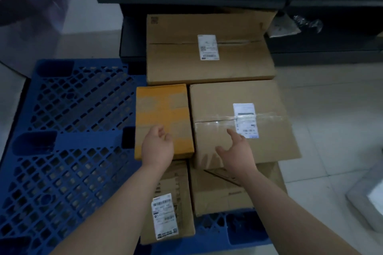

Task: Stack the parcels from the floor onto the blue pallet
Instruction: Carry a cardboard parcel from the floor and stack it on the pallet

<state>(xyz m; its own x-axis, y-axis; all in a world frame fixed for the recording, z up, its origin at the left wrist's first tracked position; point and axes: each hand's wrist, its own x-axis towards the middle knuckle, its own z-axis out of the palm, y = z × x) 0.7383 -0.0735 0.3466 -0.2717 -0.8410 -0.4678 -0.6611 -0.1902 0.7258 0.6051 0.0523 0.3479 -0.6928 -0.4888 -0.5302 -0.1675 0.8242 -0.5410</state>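
Your hands hover over the second layer, and neither grips anything.

Your left hand [157, 146] hangs with fingers loosely curled above the near end of the yellow parcel [163, 114]. Your right hand [236, 151] is spread over the taped brown box [244, 97]. Whether either one touches cannot be told. Both parcels lie on lower boxes [219, 192] along the right side of the blue pallet [72, 130], with a bigger carton [209, 68] behind them. The taped brown box seems to overhang its support on the right, so a push there could tip it onto the floor [331, 109]. Leaving the left grid bare risks a lopsided stack.
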